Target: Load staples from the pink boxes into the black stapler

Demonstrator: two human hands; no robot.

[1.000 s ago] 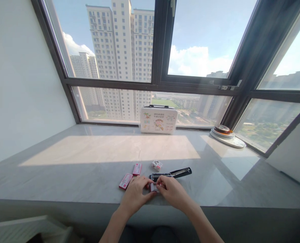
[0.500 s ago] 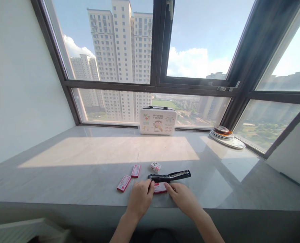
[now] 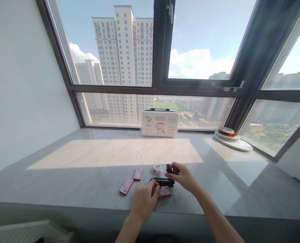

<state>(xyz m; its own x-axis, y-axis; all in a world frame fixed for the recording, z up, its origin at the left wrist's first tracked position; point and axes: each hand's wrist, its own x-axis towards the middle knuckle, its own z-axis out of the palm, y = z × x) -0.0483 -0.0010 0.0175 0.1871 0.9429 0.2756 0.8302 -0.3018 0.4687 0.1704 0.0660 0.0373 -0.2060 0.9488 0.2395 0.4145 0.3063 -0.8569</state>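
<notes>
A black stapler (image 3: 162, 182) lies on the grey stone sill with its top arm swung up. My right hand (image 3: 181, 175) has thumb and fingers closed on that raised arm. At the stapler's near left side is my left hand (image 3: 145, 199), its thumb and forefinger closed at the base; the exact contact is partly hidden. A pink and white staple box (image 3: 165, 191) sits just in front of the stapler, partly covered by my left fingers. Behind the stapler stands a small white box (image 3: 158, 170) with dark and red print.
Two more pink and white boxes, one nearer (image 3: 126, 186) and one farther (image 3: 138, 173), lie left of my hands. A white cartoon-printed case (image 3: 160, 124) stands against the window. Stacked plates (image 3: 232, 139) rest at the right corner. The sill's front edge (image 3: 89, 206) runs below my hands.
My right hand has left the pink box and taken hold of the stapler's top arm. That arm, laid out to the right before, is now raised. My left hand stays close to the base.
</notes>
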